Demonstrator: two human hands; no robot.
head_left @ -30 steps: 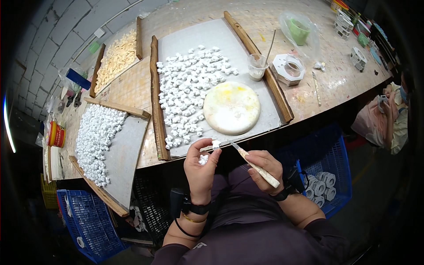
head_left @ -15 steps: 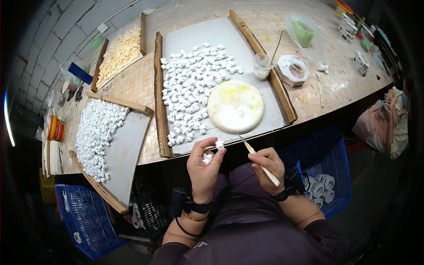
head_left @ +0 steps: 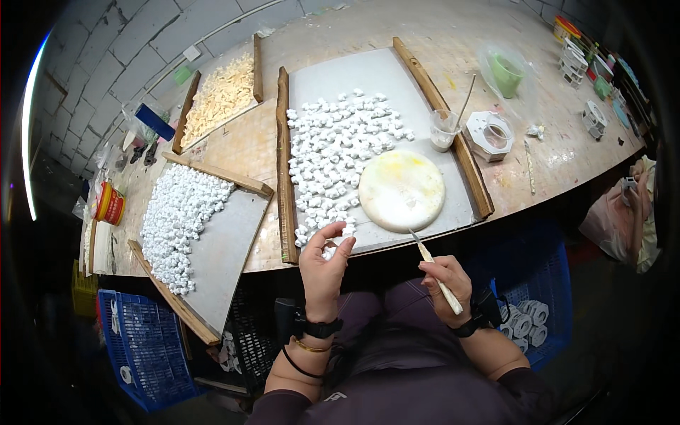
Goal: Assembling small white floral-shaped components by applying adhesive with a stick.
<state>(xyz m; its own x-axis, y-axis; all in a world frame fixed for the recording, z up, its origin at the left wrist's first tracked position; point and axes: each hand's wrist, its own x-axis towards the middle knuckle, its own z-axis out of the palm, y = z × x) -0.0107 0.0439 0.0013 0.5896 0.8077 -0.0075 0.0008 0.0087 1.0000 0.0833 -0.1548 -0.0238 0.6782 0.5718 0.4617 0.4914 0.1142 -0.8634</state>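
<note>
My left hand (head_left: 323, 273) is curled at the near edge of the board, with small white knobbly pieces (head_left: 329, 252) in its palm. Thumb and index finger curve toward each other beside another white piece (head_left: 348, 230); whether they grip it is hard to tell. My right hand (head_left: 448, 285) grips a small knife (head_left: 426, 253) by its pale, stained handle. Its narrow grey tip points up at the near rim of a round white slab (head_left: 401, 191) with yellow smears. Many similar white pieces (head_left: 333, 152) lie spread on the grey board (head_left: 340, 78) left of the slab.
Wooden strips (head_left: 285, 163) flank the board. More white pieces (head_left: 180, 219) fill a left tray; cream bits (head_left: 223, 92) lie behind. A clear cup (head_left: 443, 127) with a stick, a white octagonal part (head_left: 489, 134) and a green cup (head_left: 506, 74) stand right. Blue crates (head_left: 145, 347) sit below.
The view has shifted, so the bench appears lower and further right. My left thumb and index finger have moved to the board's near edge. The knife stays in my right hand.
</note>
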